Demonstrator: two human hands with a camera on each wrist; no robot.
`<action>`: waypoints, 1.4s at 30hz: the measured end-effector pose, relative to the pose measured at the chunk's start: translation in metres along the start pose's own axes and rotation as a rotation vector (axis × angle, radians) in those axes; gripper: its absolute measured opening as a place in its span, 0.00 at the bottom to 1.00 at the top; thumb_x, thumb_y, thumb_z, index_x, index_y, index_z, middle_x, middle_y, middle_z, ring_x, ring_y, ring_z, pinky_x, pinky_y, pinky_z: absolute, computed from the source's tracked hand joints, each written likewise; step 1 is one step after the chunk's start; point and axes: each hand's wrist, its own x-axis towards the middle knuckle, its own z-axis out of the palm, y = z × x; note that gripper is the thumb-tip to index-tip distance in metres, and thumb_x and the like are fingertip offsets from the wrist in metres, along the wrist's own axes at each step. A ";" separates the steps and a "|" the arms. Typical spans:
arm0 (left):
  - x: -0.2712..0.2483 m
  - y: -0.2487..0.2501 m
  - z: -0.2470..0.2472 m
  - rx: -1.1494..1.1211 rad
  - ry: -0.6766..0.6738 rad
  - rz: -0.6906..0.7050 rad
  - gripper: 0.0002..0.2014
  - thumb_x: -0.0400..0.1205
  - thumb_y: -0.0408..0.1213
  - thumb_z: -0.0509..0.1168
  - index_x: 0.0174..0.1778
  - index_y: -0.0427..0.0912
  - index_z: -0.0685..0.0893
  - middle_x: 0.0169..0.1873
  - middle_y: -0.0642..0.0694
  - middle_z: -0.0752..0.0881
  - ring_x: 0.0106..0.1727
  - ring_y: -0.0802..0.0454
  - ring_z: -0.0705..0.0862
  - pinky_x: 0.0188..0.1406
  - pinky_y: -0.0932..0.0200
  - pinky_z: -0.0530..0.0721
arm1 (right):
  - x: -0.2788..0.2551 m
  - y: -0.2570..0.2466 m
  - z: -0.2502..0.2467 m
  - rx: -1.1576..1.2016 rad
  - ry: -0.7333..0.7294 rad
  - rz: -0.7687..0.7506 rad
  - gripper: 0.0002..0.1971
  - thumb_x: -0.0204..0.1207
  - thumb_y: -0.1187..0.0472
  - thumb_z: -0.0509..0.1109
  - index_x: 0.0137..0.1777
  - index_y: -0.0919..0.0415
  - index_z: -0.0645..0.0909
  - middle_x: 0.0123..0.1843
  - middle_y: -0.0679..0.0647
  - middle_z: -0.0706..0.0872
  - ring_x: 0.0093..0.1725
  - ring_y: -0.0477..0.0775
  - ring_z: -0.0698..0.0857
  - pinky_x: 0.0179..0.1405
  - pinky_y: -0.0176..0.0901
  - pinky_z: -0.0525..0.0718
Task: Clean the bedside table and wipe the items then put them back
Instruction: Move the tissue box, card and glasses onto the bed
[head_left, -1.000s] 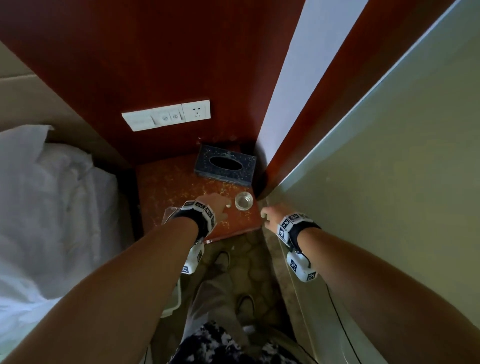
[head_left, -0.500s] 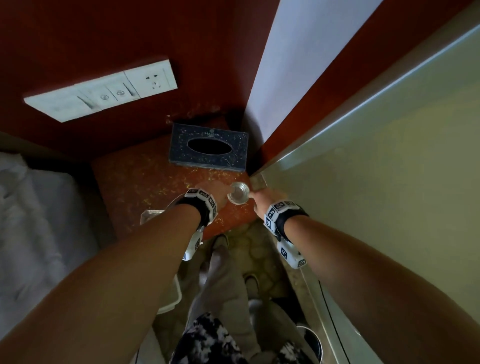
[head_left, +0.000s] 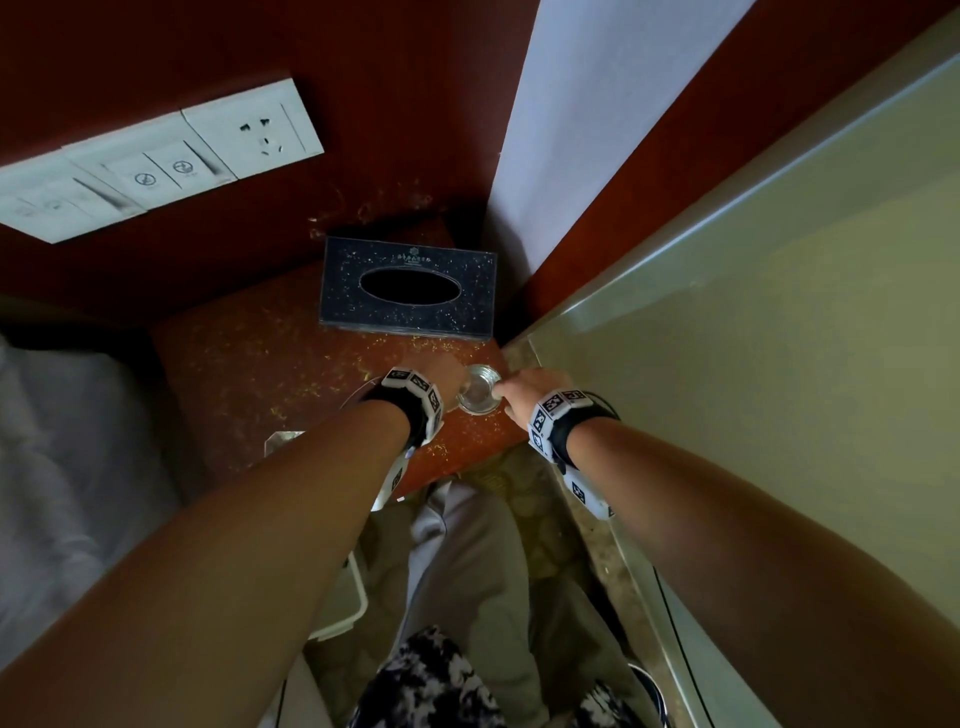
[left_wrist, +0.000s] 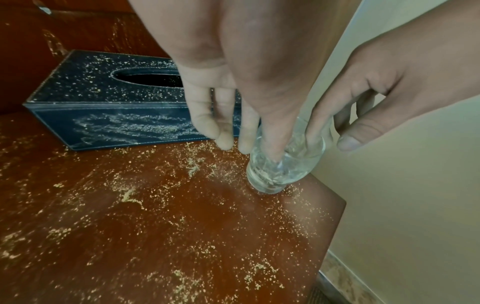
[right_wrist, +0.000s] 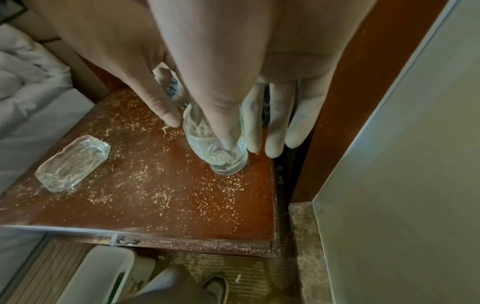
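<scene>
While both hands crowd one item, the entry stands as follows.

Item: small clear drinking glass (left_wrist: 283, 164), upright on the reddish-brown wooden bedside table (left_wrist: 182, 226), just in front of the right end of the black speckled tissue box (head_left: 410, 286).

Left hand (left_wrist: 233, 61): fingers hang nearly straight beside the glass. Whether it grips cannot be told.

Right hand (left_wrist: 389, 82): loose and spread, fingertips at the rim, thumb (left_wrist: 350, 142) standing clear. It has no hold.

Risks, as judged:
- The glass stands in front of the box near the table's right edge, so a nudge from either hand could tip it off.
- Yellowish grit (left_wrist: 130, 195) lies all round the box (and on its lid). Grit on the fingers could make smooth glass slip.
- Two hands on one small rim may get in each other's way.

Others:
- Clear faceted glass block (right_wrist: 72, 164), well in front of the box and to its left, dusted too.
- White bin (right_wrist: 103, 273), in front of the box and below the table edge.
- White switch panel (head_left: 156, 166), above the box to its left.
- Pale wall (left_wrist: 415, 185), close to the right of the box, narrowing the right hand's reach.
</scene>
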 end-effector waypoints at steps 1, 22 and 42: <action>0.001 0.002 0.000 0.005 0.005 -0.008 0.13 0.88 0.45 0.61 0.48 0.43 0.88 0.32 0.49 0.81 0.36 0.49 0.86 0.33 0.59 0.84 | 0.001 0.000 0.001 -0.008 0.002 0.002 0.17 0.86 0.59 0.63 0.73 0.50 0.77 0.66 0.53 0.85 0.59 0.57 0.86 0.58 0.47 0.83; -0.195 0.026 -0.125 -0.136 0.129 -0.049 0.21 0.81 0.58 0.64 0.54 0.44 0.89 0.47 0.46 0.89 0.49 0.46 0.88 0.52 0.52 0.85 | -0.178 -0.012 -0.121 -0.058 0.266 -0.125 0.14 0.80 0.39 0.66 0.59 0.43 0.82 0.52 0.47 0.88 0.49 0.54 0.87 0.46 0.48 0.85; -0.493 0.094 -0.048 -0.261 0.395 -0.425 0.17 0.81 0.55 0.69 0.63 0.52 0.87 0.59 0.51 0.87 0.60 0.49 0.85 0.59 0.53 0.83 | -0.385 -0.145 -0.134 -0.207 0.426 -0.550 0.10 0.81 0.41 0.66 0.58 0.41 0.81 0.47 0.43 0.84 0.48 0.53 0.86 0.41 0.46 0.84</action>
